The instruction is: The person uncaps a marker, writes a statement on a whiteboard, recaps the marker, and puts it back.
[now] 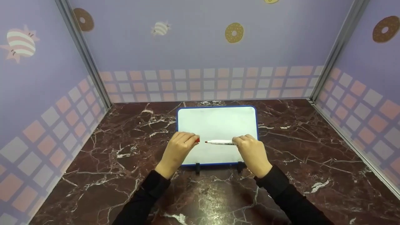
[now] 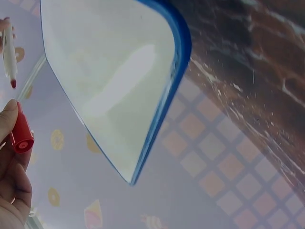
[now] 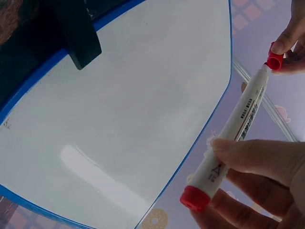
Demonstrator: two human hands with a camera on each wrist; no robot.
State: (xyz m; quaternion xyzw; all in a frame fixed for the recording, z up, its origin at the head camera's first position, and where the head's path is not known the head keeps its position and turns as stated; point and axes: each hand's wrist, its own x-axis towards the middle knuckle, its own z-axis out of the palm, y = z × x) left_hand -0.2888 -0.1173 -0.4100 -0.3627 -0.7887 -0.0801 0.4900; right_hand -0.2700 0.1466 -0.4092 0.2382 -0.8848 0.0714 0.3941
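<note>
My right hand point(image 1: 252, 153) pinches a white whiteboard marker point(image 1: 220, 142) by its rear part, the bare red tip pointing left. In the right wrist view the marker point(image 3: 233, 129) shows dark print and a red end plug. Between thumb and fingers, my left hand point(image 1: 177, 152) holds the red marker cap point(image 2: 22, 131). Cap and tip are apart, a short gap between them in the head view. Behind both hands stands a whiteboard point(image 1: 215, 123) with a blue frame; the hands hide parts of its lower half.
Black feet point(image 1: 197, 168) hold the whiteboard's lower edge. It stands on a dark red marbled table point(image 1: 131, 181). Purple walls point(image 1: 193, 50) with pink and white squares close off the back and both sides, with grey metal posts point(image 1: 84, 53) at the corners.
</note>
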